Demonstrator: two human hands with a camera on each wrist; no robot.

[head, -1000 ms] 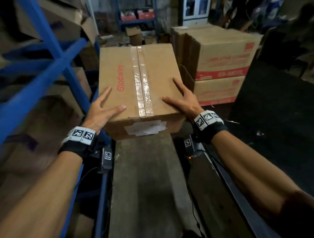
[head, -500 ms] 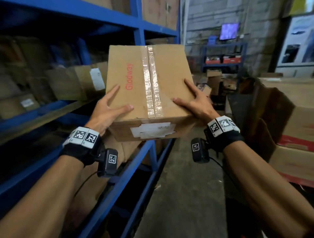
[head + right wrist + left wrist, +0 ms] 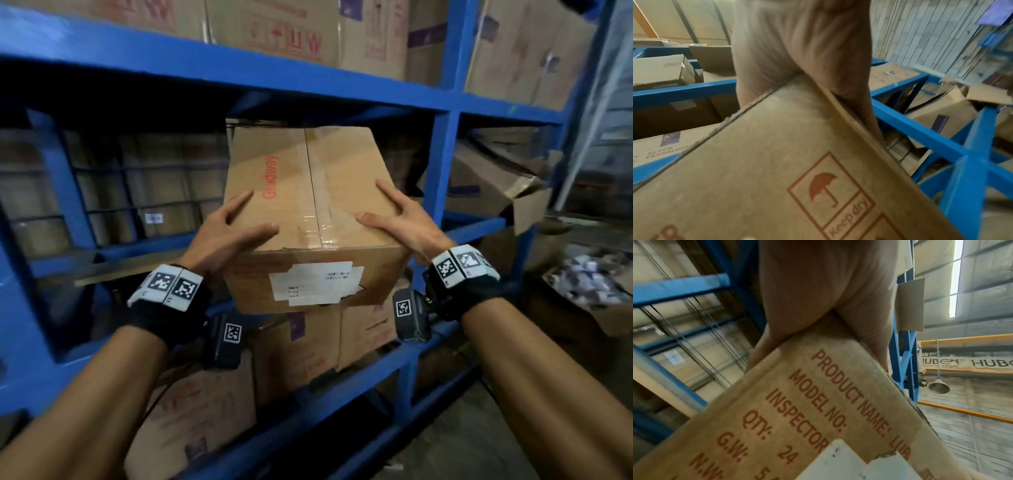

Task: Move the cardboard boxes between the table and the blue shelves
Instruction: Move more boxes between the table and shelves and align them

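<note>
A brown taped cardboard box (image 3: 308,212) with red "Glodway" print and a white label on its near side is held up in front of the middle bay of the blue shelves (image 3: 239,75). My left hand (image 3: 226,233) grips its near left corner, thumb on top, fingers down the side. My right hand (image 3: 404,222) grips the near right corner the same way. In the left wrist view my left hand (image 3: 818,288) clasps the box (image 3: 818,418) at its corner. In the right wrist view my right hand (image 3: 797,40) clasps the box (image 3: 777,162) likewise.
Cartons fill the upper shelf (image 3: 274,31) and the lower shelf (image 3: 308,349). A blue upright (image 3: 442,192) stands just right of the box. Beyond it lie a crumpled open carton (image 3: 496,185) and a carton of small packets (image 3: 582,284). Concrete floor (image 3: 479,438) lies bottom right.
I have turned from the stacked boxes on the table to face the blue shelves. The box, still gripped by both hands, has come up to the middle bay.
</note>
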